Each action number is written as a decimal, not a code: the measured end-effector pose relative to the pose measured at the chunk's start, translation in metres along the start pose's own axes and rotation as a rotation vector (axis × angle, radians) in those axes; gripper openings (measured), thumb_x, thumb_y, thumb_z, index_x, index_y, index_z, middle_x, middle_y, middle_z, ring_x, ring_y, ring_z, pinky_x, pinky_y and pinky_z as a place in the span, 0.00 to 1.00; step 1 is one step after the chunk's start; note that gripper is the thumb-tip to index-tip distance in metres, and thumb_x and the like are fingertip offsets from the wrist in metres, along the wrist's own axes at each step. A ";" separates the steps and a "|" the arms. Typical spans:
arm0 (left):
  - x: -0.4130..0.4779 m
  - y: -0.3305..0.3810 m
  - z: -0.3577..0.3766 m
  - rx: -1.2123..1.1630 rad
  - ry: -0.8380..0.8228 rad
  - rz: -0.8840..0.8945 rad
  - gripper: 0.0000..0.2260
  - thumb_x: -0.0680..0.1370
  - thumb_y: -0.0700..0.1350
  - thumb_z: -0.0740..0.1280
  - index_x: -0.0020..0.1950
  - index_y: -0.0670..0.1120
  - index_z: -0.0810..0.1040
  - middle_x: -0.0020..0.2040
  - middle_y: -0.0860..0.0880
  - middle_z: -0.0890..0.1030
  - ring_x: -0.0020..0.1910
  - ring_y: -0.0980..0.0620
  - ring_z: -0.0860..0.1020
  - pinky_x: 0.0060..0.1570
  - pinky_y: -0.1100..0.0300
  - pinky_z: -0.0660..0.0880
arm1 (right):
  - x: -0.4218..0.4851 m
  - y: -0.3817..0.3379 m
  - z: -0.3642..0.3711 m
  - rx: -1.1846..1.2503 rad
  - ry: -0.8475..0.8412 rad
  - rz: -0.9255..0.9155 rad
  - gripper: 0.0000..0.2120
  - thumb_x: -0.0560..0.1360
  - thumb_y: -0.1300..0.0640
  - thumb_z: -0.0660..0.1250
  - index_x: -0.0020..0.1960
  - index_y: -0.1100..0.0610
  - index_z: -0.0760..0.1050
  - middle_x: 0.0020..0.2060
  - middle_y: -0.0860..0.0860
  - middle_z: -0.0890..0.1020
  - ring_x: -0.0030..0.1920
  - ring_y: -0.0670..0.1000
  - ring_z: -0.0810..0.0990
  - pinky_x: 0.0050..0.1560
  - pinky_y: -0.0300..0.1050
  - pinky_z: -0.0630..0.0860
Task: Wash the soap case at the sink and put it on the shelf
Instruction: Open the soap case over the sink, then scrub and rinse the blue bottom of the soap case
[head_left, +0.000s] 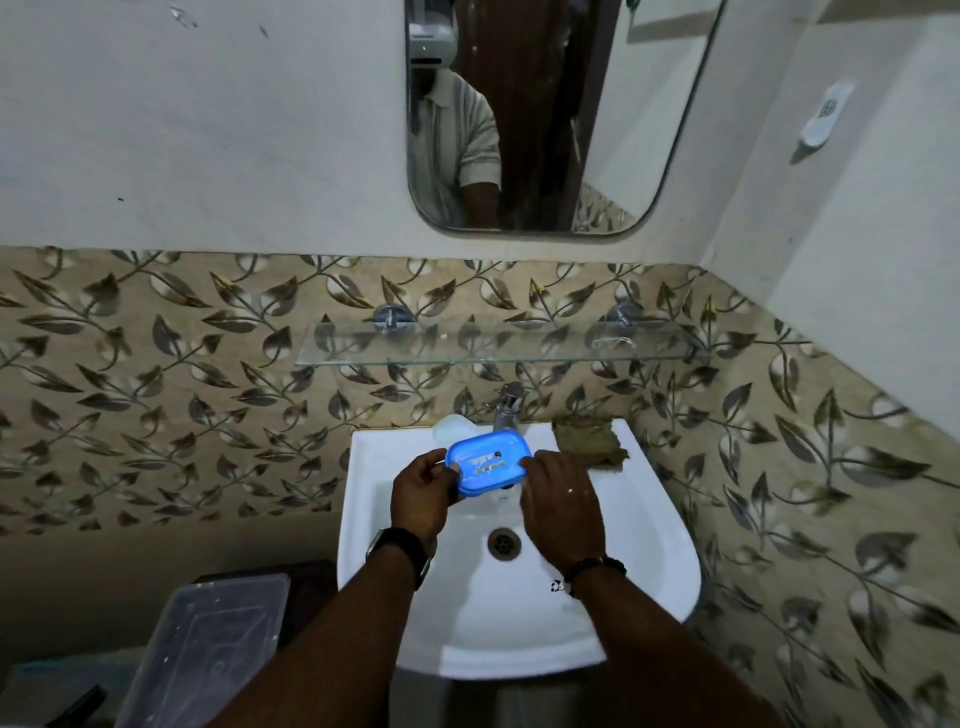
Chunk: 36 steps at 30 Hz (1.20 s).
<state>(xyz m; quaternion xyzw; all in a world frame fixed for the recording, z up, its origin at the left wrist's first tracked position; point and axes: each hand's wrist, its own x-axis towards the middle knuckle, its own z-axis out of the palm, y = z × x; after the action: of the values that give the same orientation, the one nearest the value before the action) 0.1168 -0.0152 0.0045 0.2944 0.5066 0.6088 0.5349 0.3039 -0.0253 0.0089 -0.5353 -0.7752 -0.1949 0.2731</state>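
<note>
Our grip on the case (491, 462) is two-handed: the left hand (423, 488) curls round its left end and the right hand (558, 493) holds its right end, so its long axis runs crosswise between them. We hold it over the back of the white glazed sink (649, 545). The clear glass shelf (498, 345) lies up and away from us, beyond the chrome tap (506, 408), about equally near either hand. The case is blue plastic, shallow and round-cornered, with pale residue inside.
</note>
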 end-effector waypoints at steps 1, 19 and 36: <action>0.002 -0.003 0.003 0.001 0.003 -0.001 0.12 0.79 0.32 0.68 0.63 0.35 0.77 0.51 0.37 0.82 0.48 0.40 0.82 0.38 0.61 0.83 | 0.001 0.013 0.000 -0.014 0.002 0.065 0.13 0.73 0.64 0.67 0.57 0.59 0.77 0.50 0.56 0.80 0.50 0.59 0.79 0.50 0.53 0.77; 0.019 -0.024 0.058 0.061 0.049 0.002 0.13 0.78 0.32 0.68 0.63 0.34 0.78 0.51 0.38 0.82 0.49 0.41 0.82 0.42 0.57 0.85 | 0.044 0.137 0.069 0.015 -0.638 0.361 0.14 0.75 0.61 0.65 0.61 0.58 0.77 0.61 0.58 0.79 0.63 0.62 0.76 0.62 0.54 0.74; 0.019 -0.022 0.058 0.031 0.078 -0.021 0.12 0.78 0.33 0.70 0.60 0.38 0.80 0.44 0.45 0.82 0.45 0.46 0.83 0.44 0.54 0.84 | 0.047 0.150 0.076 0.500 -0.034 0.852 0.09 0.79 0.59 0.64 0.48 0.64 0.81 0.46 0.63 0.83 0.47 0.66 0.81 0.42 0.50 0.73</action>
<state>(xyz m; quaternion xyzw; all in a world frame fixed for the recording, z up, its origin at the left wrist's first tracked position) 0.1717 0.0187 -0.0019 0.2735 0.5395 0.6060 0.5166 0.4153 0.1062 -0.0188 -0.7258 -0.5149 0.1349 0.4358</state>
